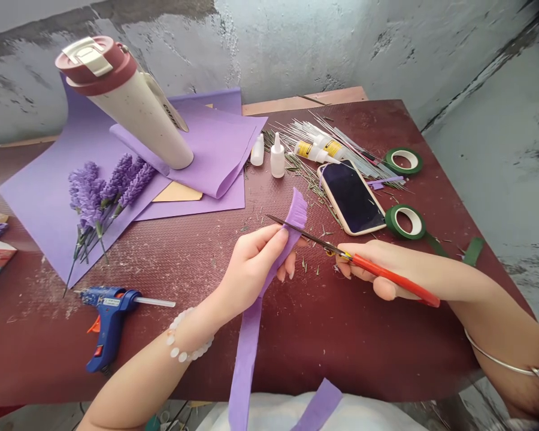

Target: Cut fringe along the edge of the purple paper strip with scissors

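Note:
My left hand [260,257] pinches a long purple crepe paper strip [247,347] between thumb and fingers. The strip's upper end stands above the thumb, its right edge cut into a fine fringe, while the rest hangs down past the table's front edge. In my right hand [372,263] is a pair of scissors [390,278] with red handles. Their dark blades lie across the strip just above my left thumb; how far apart the blades are is hard to see. Another purple strip piece [318,404] lies at my lap.
A blue glue gun [110,317], purple flowers [94,191] and a tall cup [139,114] on purple sheets [31,179] are at left. Beyond my hands are glue bottles [277,158], wires [296,131], a phone [353,197] and green tape rolls [404,221].

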### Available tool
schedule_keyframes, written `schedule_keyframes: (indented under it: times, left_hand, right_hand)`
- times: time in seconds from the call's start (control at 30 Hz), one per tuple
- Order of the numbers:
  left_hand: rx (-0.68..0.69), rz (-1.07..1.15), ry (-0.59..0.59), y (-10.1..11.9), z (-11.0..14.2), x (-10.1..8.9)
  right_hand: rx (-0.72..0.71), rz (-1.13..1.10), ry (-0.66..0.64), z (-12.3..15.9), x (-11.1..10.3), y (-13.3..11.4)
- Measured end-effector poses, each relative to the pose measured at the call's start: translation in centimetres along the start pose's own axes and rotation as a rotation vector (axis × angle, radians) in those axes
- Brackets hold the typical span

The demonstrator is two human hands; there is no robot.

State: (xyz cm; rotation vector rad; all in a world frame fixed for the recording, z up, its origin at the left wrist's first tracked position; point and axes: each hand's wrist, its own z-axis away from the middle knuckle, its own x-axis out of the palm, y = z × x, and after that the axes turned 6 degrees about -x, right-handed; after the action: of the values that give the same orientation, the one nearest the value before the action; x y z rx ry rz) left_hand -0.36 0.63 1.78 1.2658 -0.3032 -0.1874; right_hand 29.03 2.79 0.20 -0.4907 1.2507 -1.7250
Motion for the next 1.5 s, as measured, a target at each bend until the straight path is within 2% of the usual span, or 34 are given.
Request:
schedule_keyframes:
  times: [0.17,0.43,0.63,0.97,1.13,1.23,1.37,1.5]
  left_hand:
    - [-0.028,-0.002,-0.027,-0.2,-0.2,0.2]
    - [-0.016,0.015,-0.016,0.0,-0.1,0.0]
    - [-0.001,0.007,-0.017,0.1,0.0,0.0]
    - [0.005,0.015,-0.019,-0.1,0.0,0.0]
    - [0.028,0.003,-0.042,-0.1,-0.1,-0.1]
    - [0.070,-0.024,-0.049,-0.1,-0.2,-0.1]
    - [0.111,-0.028,0.063,-0.1,-0.2,-0.1]
    - [0.118,-0.027,0.149,-0.1,-0.3,-0.1]
  right_hand:
    - [-0.013,0.029,0.001,-0.3,0.3,-1.0]
    - [0.092,-0.133,0.047,-0.9,1.0,-1.5]
    - [0.106,-0.138,0.058,-1.0,1.0,-2.5]
    - [0.110,-0.182,0.064,-0.8,1.1,-2.4]
    - [0.058,-0.101,0.049,-0.7,0.7,-1.1]
    - [0.061,-0.022,0.064,-0.5,0.4,-1.2]
    - [0.104,0.117,0.141,-0.2,0.6,-2.3]
    - [0.170,0.400,0.293,-0.3,1.5,-3.1]
